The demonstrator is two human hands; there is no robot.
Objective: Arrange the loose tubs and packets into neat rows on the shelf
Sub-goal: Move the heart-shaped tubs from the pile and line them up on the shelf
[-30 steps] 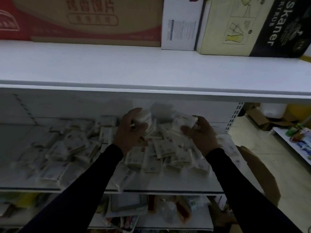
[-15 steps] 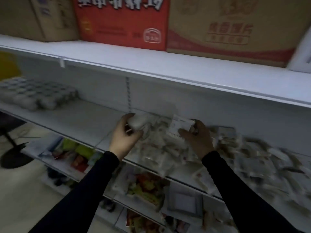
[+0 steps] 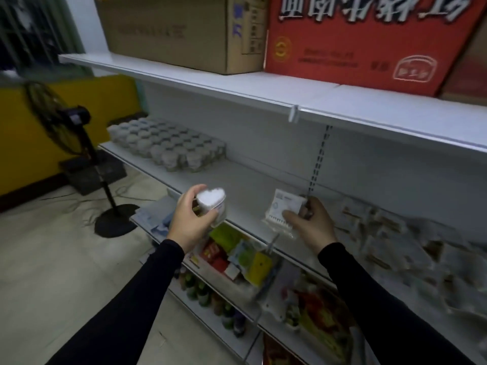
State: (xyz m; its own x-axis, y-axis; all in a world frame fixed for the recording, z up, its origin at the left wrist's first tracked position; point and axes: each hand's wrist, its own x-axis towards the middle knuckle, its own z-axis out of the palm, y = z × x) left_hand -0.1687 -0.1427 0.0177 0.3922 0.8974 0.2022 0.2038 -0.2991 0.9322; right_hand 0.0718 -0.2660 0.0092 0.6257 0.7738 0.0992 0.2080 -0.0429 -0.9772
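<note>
You see a clear glossy plastic tub (image 3: 212, 205), a crinkly clear-film packet (image 3: 283, 212), a smooth matt white metal shelf (image 3: 250, 185), and matt cardboard boxes (image 3: 184, 30) above.

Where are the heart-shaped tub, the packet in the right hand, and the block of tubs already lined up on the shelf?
heart-shaped tub (image 3: 211, 198): head view, on its white top.
packet (image 3: 283, 206): head view, on its printed face.
block of tubs (image 3: 168, 143): head view, on the lids near its middle.
</note>
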